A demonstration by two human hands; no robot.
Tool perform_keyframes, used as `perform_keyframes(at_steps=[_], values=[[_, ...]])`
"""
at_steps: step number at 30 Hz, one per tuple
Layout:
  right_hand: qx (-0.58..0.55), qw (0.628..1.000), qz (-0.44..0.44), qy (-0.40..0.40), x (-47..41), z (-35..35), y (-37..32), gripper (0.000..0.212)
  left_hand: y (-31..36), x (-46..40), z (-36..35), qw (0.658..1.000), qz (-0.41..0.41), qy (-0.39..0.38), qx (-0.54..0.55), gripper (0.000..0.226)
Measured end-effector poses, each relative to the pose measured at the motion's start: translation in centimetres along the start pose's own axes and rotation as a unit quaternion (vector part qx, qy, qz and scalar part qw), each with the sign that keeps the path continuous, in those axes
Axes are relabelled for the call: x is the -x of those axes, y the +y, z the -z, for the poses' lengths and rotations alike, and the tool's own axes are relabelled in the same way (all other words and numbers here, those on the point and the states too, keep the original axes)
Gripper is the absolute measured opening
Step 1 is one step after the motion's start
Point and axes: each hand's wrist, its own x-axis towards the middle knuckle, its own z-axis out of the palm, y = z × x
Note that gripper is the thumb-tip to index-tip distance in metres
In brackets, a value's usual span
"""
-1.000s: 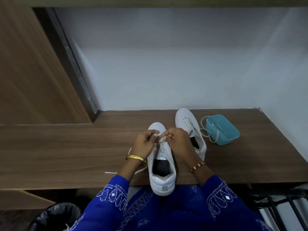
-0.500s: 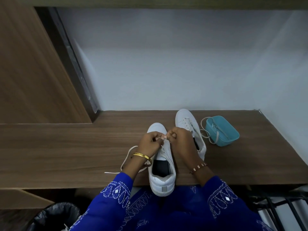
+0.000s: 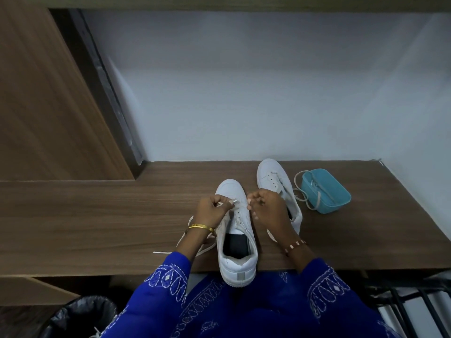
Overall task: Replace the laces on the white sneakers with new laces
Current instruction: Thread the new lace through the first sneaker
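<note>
At 7 o'clock I see a bin (image 3: 80,318) lined with a black bag, below the desk (image 3: 97,228). A loose lace (image 3: 195,250) trails over the desk at about 7 o'clock from the near sneaker, its tip lying flat on the wood, and it runs under my left wrist. My left hand (image 3: 212,211) sits on the left side of the near sneaker (image 3: 235,240), fingers curled, thumb and forefinger pinching a lace end by its tip just over the eyelets. The near sneaker stands at 6 o'clock, toe pointing to 12, heel hanging over the desk edge toward my lap. My right hand (image 3: 267,208) is on its right side, fingers curled in over the eyelet row; they look to be pinching the lace there, though I cannot tell for sure. The far sneaker (image 3: 275,181) lies at 1 o'clock from the near one, partly behind my right hand, its eyelets bare. At 3 o'clock from it a teal box (image 3: 325,191) stands with a pale lace (image 3: 301,191) draped over its rim onto the desk.
</note>
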Motion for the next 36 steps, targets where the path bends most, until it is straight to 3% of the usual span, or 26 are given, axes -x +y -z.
perform_keyframes(at_steps=[3, 4, 6, 8, 16, 25, 36], values=[[0.128, 0.986, -0.037, -0.099, 0.9, -0.6, 0.9, 0.01, -0.3, -0.1, 0.0, 0.999, 0.001, 0.017, -0.046, 0.011], [0.166, 0.977, -0.045, -0.13, 1.4, -1.0, 1.2, 0.026, -0.5, -0.1, -0.1, 0.997, -0.001, 0.018, -0.079, 0.011], [0.213, 0.967, -0.019, -0.141, 2.1, -1.7, 1.6, 0.039, -0.6, 0.0, -0.4, 0.987, -0.012, 0.007, -0.161, 0.012], [0.242, 0.962, 0.015, -0.127, 2.6, -1.8, 1.3, 0.034, -0.8, 0.2, -0.7, 0.97, -0.016, -0.019, -0.24, 0.014], [0.155, 0.982, 0.021, -0.107, 1.7, -0.7, 3.0, 0.021, -1.2, -0.2, -1.7, 0.922, -0.027, 0.002, -0.387, 0.023], [0.153, 0.984, 0.044, -0.073, 2.2, -1.0, 3.8, 0.028, -2.2, -0.7, -3.6, 0.948, 0.02, 0.054, -0.314, 0.024], [0.224, 0.968, 0.089, -0.066, 2.7, -1.8, 3.8, 0.033, -2.9, -1.8, -4.2, 0.968, 0.061, 0.029, -0.24, 0.023]])
